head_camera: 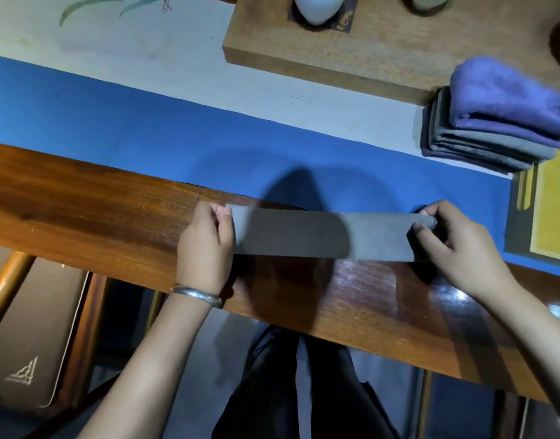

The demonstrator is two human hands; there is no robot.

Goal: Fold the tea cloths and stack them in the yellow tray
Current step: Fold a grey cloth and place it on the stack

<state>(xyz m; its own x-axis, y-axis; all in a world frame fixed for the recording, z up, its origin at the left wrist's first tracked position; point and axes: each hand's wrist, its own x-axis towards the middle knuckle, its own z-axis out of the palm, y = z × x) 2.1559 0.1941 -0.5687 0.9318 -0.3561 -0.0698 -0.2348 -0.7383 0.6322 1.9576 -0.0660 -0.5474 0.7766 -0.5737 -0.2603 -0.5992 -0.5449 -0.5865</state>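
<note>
A grey tea cloth, folded into a long narrow strip, lies stretched across the near edge of the wooden table. My left hand pinches its left end between thumb and fingers. My right hand pinches its right end the same way. At the right edge sits the yellow tray, its visible yellow floor bare. Behind the tray stands a stack of folded cloths, grey and dark ones below and a fluffy purple one on top.
A blue table runner with a cream painted band runs across the table. A thick wooden board at the back carries a white cup. A brown chair cushion is at lower left, below the table edge.
</note>
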